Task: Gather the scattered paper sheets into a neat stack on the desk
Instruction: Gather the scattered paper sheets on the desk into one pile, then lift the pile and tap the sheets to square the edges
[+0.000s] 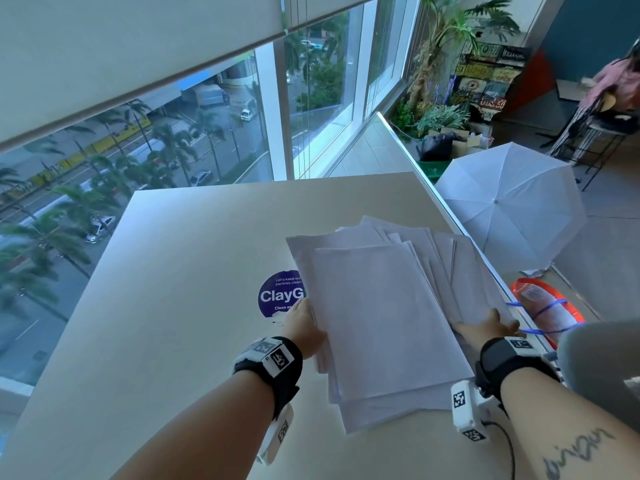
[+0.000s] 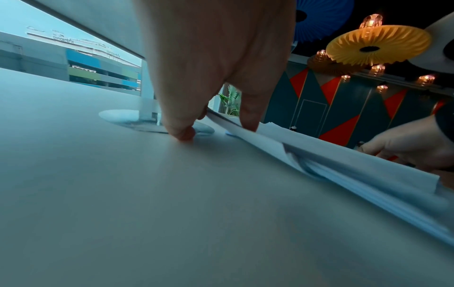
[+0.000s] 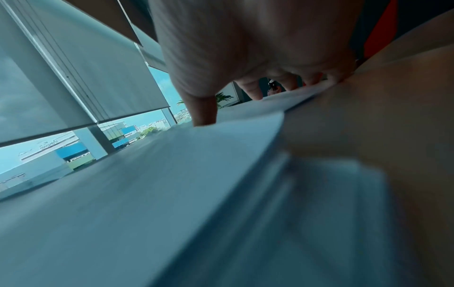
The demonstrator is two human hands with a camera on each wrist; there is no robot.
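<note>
We record a loose pile of white paper sheets (image 1: 384,317) lying on the pale beige desk top (image 1: 173,306), toward its right edge. The sheets are fanned, not squared: the far corners splay rightward in several offset layers, and the near edges step out one below another. All sheets we can see are blank.

Our left hand (image 1: 304,327) is at the pile's left edge. From the left wrist view, the thumb presses down on top of the sheets while the fingers (image 2: 181,132) curl to the desk beside and under that edge, which is lifted slightly off the surface; we read this as a pinch on the pile.

Our right hand (image 1: 485,329) lies on the pile's right side, fingers spread and fairly straight, tips resting on the paper. The right wrist view is blurred, so whether any finger hooks under the edge we cannot tell; it appears to press flat.

A round purple sticker with white lettering (image 1: 278,296) sits on the desk, partly covered by the pile's left edge.

Beyond the desk: a tall window with a partly lowered roller blind (image 1: 138,57), a street with palms below. To the right on the floor, an open white umbrella (image 1: 509,209) and potted green plants (image 1: 440,98).
</note>
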